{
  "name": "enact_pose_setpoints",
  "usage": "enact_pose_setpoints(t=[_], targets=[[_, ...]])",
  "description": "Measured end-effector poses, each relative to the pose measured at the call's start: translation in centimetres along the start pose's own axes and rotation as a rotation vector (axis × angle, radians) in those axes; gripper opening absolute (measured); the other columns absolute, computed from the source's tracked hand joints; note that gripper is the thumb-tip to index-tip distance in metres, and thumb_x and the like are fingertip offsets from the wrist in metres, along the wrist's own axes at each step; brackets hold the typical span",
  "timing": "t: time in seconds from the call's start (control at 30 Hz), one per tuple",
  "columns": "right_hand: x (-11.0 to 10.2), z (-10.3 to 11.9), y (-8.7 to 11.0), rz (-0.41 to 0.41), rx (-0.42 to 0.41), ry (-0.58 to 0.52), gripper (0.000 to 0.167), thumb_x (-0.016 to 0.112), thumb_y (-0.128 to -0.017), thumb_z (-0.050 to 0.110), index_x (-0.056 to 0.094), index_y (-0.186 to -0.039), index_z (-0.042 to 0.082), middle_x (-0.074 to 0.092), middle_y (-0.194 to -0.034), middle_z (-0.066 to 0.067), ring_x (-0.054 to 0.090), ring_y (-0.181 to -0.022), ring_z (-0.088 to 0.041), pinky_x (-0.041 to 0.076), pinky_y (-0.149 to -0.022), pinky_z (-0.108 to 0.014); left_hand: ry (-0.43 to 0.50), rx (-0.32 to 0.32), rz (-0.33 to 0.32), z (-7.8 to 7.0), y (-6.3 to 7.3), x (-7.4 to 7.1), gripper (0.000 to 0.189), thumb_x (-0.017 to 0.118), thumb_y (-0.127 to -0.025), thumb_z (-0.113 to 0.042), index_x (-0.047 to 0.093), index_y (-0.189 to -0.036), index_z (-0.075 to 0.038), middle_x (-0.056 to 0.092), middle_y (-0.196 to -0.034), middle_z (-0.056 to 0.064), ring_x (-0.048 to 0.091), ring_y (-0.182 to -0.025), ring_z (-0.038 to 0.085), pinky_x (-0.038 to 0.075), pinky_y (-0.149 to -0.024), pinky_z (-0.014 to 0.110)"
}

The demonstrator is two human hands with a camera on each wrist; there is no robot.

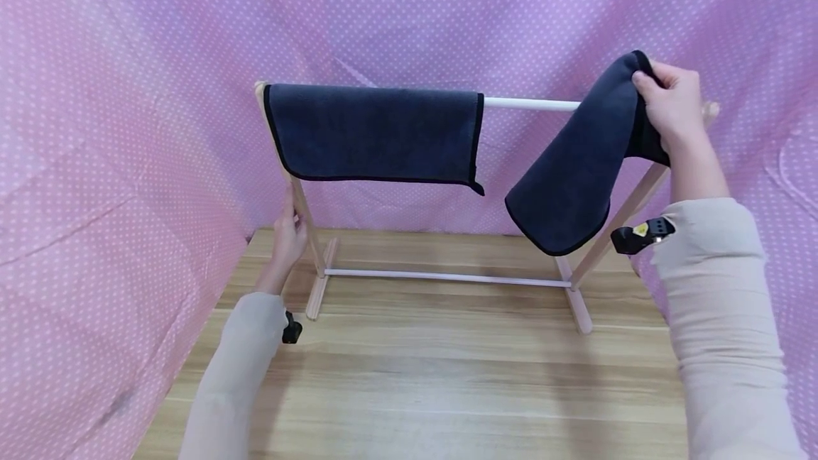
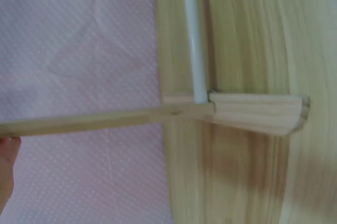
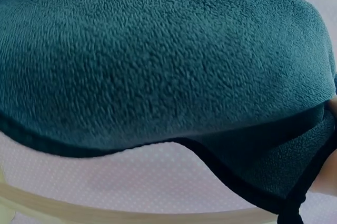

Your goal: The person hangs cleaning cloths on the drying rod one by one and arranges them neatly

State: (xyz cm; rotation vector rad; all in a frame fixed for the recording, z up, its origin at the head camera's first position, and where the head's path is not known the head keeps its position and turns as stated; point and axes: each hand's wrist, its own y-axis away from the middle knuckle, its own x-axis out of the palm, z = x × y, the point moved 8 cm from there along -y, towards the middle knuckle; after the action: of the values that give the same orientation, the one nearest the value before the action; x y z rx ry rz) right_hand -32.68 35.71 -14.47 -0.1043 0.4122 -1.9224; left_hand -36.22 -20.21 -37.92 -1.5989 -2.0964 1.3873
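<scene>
A wooden rack (image 1: pixel 313 243) with white rods stands on the table. My left hand (image 1: pixel 290 233) is at its left post, low down; in the left wrist view a straight fingertip (image 2: pixel 11 145) touches the post's edge. One dark grey towel (image 1: pixel 377 133) with black edging hangs folded over the top rod at the left. Beyond it, my right hand (image 1: pixel 677 101) pinches a second dark grey towel (image 1: pixel 569 162) by its upper edge, near the right post. That towel droops at a slant across the top rod (image 1: pixel 530 103). Its plush face (image 3: pixel 158 66) fills most of the right wrist view.
The rack's lower white rod (image 1: pixel 447 276) joins two wooden feet, the right foot (image 1: pixel 580 311) and the left. Wood-grain table top (image 1: pixel 422 389) spreads in front. Pink dotted cloth (image 1: pixel 409 13) surrounds the table behind and at both sides.
</scene>
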Motion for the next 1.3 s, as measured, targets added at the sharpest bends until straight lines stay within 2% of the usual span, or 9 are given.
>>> enact_pose_setpoints(t=[0.17,0.33,0.43,0.6,0.83,0.93,1.03,1.1,1.3], targets=[[0.4,-0.1,0.1,-0.006,-0.004,-0.034,0.023,0.057,-0.089,0.01,0.07,-0.104,0.021,0.064,-0.076,0.016,0.053,-0.067,0.003,0.041,-0.065,-0.006,0.064,-0.161,-0.02,-0.8,0.5,-0.4,0.061,0.047,-0.083,0.015,0.03,-0.14,0.001,0.042,-0.13,0.03,0.045,-0.115,0.043,0.047,-0.082,0.056],[0.3,0.0,0.3,-0.019,-0.033,-0.006,0.025,0.056,-0.089,0.01,0.069,-0.108,0.019,0.064,-0.08,0.017,0.054,-0.07,0.003,0.04,-0.067,-0.006,0.073,-0.29,-0.098,-2.4,2.2,0.0,0.055,0.048,-0.082,0.013,0.037,-0.134,0.002,0.045,-0.126,0.027,0.043,-0.115,0.04,0.045,-0.088,0.052],[0.2,0.1,0.4,-0.029,-0.044,0.012,0.024,0.056,-0.089,0.009,0.07,-0.106,0.02,0.063,-0.08,0.017,0.053,-0.071,0.003,0.04,-0.068,-0.006,0.128,-0.345,-0.065,-3.5,3.1,1.5,0.054,0.048,-0.081,0.013,0.039,-0.132,0.003,0.046,-0.121,0.028,0.046,-0.112,0.039,0.044,-0.089,0.05],[0.2,0.1,0.4,-0.036,-0.053,0.036,0.023,0.056,-0.089,0.01,0.071,-0.104,0.021,0.063,-0.077,0.018,0.053,-0.068,0.003,0.04,-0.067,-0.007,0.264,-0.362,0.101,-6.2,3.4,5.2,0.05,0.048,-0.081,0.014,0.043,-0.13,0.004,0.048,-0.124,0.026,0.048,-0.111,0.039,0.046,-0.089,0.048],[0.2,0.2,0.4,-0.049,-0.059,0.09,0.025,0.056,-0.09,0.012,0.068,-0.11,0.019,0.062,-0.08,0.02,0.052,-0.071,0.004,0.039,-0.069,-0.007,0.472,-0.308,0.344,-13.2,2.2,8.9,0.042,0.047,-0.084,0.014,0.042,-0.126,0.013,0.047,-0.124,0.032,0.046,-0.112,0.045,0.043,-0.091,0.053],[0.0,0.2,0.5,-0.057,-0.062,0.107,0.023,0.056,-0.09,0.013,0.069,-0.107,0.02,0.062,-0.079,0.02,0.051,-0.072,0.003,0.038,-0.069,-0.007,0.504,-0.276,0.473,-15.0,2.2,11.2,0.04,0.049,-0.088,0.007,0.042,-0.127,0.013,0.049,-0.122,0.032,0.048,-0.11,0.044,0.043,-0.092,0.05],[-0.2,0.0,0.7,-0.069,-0.064,0.12,0.022,0.056,-0.09,0.012,0.071,-0.097,0.025,0.061,-0.075,0.02,0.05,-0.069,0.003,0.038,-0.067,-0.008,0.556,-0.247,0.602,-15.8,2.6,14.0,0.041,0.05,-0.09,0.003,0.04,-0.129,0.011,0.048,-0.123,0.032,0.048,-0.112,0.043,0.042,-0.095,0.046],[-0.3,0.0,0.9,-0.077,-0.071,0.132,0.022,0.056,-0.09,0.011,0.072,-0.092,0.027,0.06,-0.073,0.02,0.049,-0.068,0.003,0.038,-0.066,-0.009,0.587,-0.222,0.656,-15.8,3.0,15.9,0.042,0.05,-0.09,0.002,0.04,-0.13,0.011,0.049,-0.123,0.031,0.048,-0.112,0.042,0.042,-0.096,0.044],[0.1,0.3,0.9,-0.073,-0.089,0.148,0.021,0.055,-0.09,0.013,0.071,-0.096,0.025,0.059,-0.073,0.02,0.049,-0.066,0.003,0.038,-0.066,-0.009,0.65,-0.208,0.687,-15.7,3.5,19.8,0.041,0.05,-0.091,-0.001,0.04,-0.13,0.008,0.052,-0.122,0.027,0.051,-0.11,0.039,0.043,-0.095,0.037]])
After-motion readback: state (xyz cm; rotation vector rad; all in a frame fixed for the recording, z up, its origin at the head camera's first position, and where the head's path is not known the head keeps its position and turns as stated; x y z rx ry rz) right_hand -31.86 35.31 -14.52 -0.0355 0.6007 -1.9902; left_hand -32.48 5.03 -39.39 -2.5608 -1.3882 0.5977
